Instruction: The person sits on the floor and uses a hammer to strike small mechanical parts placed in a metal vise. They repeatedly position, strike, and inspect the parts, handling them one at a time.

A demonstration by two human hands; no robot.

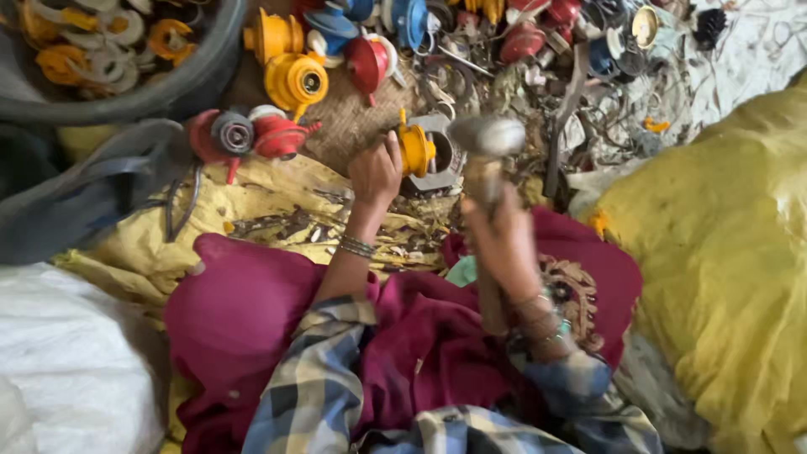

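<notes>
My left hand (376,172) reaches forward and grips a yellow plastic part (414,150) that sits against a flat grey metal piece (440,161) on the ground. My right hand (503,240) is closed around the wooden handle of a hammer (486,139), whose blurred grey metal head is raised just right of the yellow part. Bangles circle both wrists. Checked sleeves and a maroon cloth cover my lap.
Red, yellow and blue plastic parts (294,80) and metal scrap (580,76) litter the ground ahead. A dark tub (181,84) of sorted pieces stands at top left. A yellow sack (723,252) bulges on the right, a white sack (67,361) at lower left.
</notes>
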